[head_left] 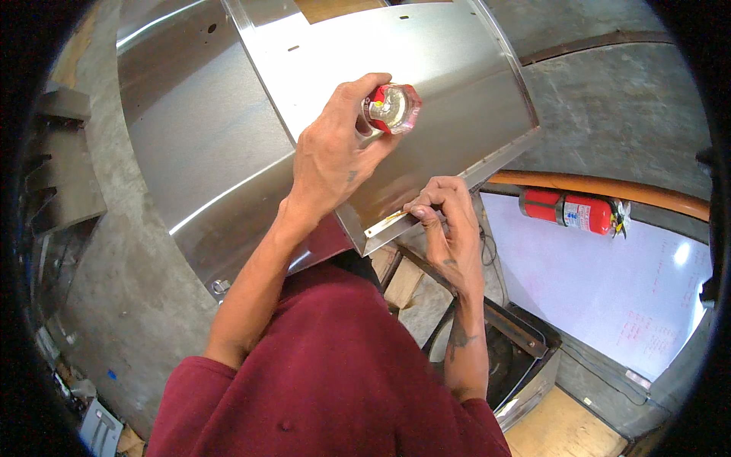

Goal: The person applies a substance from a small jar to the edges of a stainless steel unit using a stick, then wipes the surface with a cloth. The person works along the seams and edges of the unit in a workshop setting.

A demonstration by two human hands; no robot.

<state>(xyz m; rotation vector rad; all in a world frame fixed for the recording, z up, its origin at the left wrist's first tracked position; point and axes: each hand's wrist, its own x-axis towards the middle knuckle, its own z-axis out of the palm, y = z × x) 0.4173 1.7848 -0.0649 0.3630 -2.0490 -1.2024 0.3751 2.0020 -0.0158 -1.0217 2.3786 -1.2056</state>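
My left hand (335,156) holds a red and chrome tape measure (392,108) pressed on a large stainless steel sheet panel (426,68). Its yellow blade (388,222) runs down along the panel's near edge. My right hand (445,221) pinches the blade's end against the folded lower edge of the panel. A second steel sheet (198,145) lies under and to the left of the first. My maroon shirt fills the lower middle of the view.
Concrete floor (609,107) surrounds the sheets. A red fire extinguisher (567,211) lies by a white board (601,282) at the right. Metal brackets (61,167) stand at the left. Wooden blocks (403,282) and a dark metal frame (518,327) sit below the panel.
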